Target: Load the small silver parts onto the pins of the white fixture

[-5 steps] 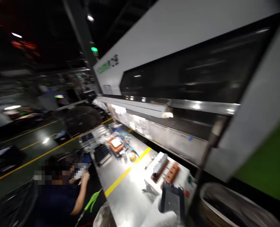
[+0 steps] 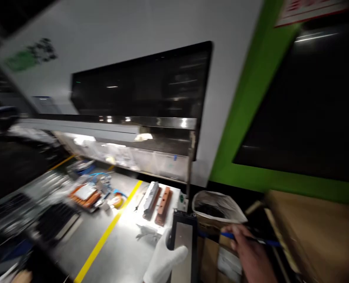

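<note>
The person's left hand (image 2: 165, 257), in a white glove, has a closed grip on the lower part of a dark-framed flat panel (image 2: 182, 239). The thumb lies across its front, the fingers are hidden behind it, and the bottom of the view cuts the panel off. Just to the right, the bare right hand (image 2: 248, 249) curls shut around a thin blue rod (image 2: 268, 243), too blurred for its kind or tip to be made out. Under the hands, a cardboard box (image 2: 211, 259) is partly hidden, and a plastic-lined bin (image 2: 215, 206) stands just behind the panel. Farther off, on the steel bench (image 2: 127, 245) with its yellow stripe (image 2: 103, 236), a white tray (image 2: 174, 200) carries 2 blocks, 1 grey (image 2: 150, 199) and 1 orange (image 2: 164, 205). Beyond them, an orange tray (image 2: 84, 196) and black ribbed parts (image 2: 56, 220) blur together, their details lost.
</note>
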`<state>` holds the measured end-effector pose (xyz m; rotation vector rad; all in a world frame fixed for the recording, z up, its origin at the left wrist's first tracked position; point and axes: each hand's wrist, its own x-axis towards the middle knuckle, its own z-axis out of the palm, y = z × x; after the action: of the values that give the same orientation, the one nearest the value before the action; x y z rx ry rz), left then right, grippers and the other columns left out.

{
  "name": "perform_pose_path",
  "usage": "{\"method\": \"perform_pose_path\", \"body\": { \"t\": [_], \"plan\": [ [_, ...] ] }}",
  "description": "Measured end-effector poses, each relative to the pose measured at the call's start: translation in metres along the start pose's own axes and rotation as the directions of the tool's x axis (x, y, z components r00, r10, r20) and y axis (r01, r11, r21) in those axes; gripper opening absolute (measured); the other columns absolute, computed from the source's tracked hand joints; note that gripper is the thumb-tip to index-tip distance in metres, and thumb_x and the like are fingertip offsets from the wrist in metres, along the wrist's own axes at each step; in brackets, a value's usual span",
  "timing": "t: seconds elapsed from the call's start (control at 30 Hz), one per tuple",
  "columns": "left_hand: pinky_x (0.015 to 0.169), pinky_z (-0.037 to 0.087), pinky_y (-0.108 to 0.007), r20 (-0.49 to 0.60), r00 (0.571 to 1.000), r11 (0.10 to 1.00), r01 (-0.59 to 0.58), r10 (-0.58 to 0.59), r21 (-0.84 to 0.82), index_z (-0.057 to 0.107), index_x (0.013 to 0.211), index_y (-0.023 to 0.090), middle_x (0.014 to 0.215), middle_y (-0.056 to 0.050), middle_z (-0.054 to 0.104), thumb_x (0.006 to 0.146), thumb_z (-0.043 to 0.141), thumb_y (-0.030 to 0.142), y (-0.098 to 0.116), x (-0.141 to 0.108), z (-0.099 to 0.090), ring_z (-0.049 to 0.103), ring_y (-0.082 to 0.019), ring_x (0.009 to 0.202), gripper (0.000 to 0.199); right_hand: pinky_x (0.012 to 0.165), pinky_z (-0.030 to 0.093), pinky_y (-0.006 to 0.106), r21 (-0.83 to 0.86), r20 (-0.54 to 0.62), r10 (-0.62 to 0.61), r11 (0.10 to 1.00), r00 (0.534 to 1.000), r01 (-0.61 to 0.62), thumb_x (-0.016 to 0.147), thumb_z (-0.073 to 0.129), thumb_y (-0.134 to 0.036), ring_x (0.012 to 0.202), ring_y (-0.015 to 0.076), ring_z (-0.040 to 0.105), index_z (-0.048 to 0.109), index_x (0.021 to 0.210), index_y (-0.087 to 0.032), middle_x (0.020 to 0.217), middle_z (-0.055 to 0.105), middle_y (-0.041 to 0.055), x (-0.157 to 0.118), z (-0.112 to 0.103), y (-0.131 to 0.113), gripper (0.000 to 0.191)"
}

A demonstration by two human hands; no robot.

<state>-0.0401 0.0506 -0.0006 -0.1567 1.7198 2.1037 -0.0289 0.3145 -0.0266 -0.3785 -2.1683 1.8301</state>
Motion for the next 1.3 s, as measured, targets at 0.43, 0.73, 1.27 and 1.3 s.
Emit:
{"method": "perform_pose_path", "body": {
  "t": [0.43,0.73,1.27,1.3],
  "plan": [
    [0.098,0.053,-0.041,0.166,0.984,0.984,0.033,-0.062,0.173,0.056,0.125,0.012,0.118,-0.017,0.073,0.07,0.079,0.036,0.025,0.008,0.049,0.069,-0.032,0.108,0.065,0.057,0.033,0.025,0.112,-0.118,0.004,0.994,0.993,0.009,0.088,0.064,-0.06,0.061,0.0126,0.035,0.067,0.086,-0.018,0.063,0.04,-0.0031,0.003,0.006,-0.046,0.043],
    [0.1,0.052,-0.042,0.18,0.982,0.986,0.029,-0.059,0.165,0.055,0.125,0.012,0.12,-0.018,0.072,0.071,0.078,0.033,0.023,-0.004,0.051,0.068,-0.032,0.108,0.062,0.054,0.028,0.026,0.024,-0.027,0.0,1.0,1.0,0.001,0.09,0.061,-0.06,0.059,0.0124,0.029,0.061,0.083,-0.019,0.062,0.031,-0.0047,0.002,0.007,-0.051,0.042],
    [0.089,0.055,-0.034,0.185,0.981,0.981,0.018,-0.054,0.194,0.056,0.126,0.013,0.116,-0.011,0.074,0.071,0.068,0.017,0.02,-0.023,0.048,0.068,-0.026,0.103,0.056,0.086,0.049,0.034,0.085,0.17,-0.167,0.984,0.971,0.155,0.092,0.062,-0.051,0.095,0.0223,0.063,0.066,0.086,-0.02,0.108,0.069,0.008,0.0,0.026,-0.08,0.033],
    [0.087,0.055,-0.033,0.181,0.982,0.98,0.022,-0.059,0.198,0.057,0.125,0.013,0.114,-0.01,0.075,0.071,0.067,0.016,0.02,-0.023,0.049,0.069,-0.025,0.101,0.055,0.09,0.049,0.035,0.076,0.195,-0.172,0.984,0.966,0.16,0.092,0.062,-0.051,0.1,0.0238,0.063,0.067,0.086,-0.02,0.11,0.069,0.0082,0.002,0.028,-0.079,0.031]
  ]
}}
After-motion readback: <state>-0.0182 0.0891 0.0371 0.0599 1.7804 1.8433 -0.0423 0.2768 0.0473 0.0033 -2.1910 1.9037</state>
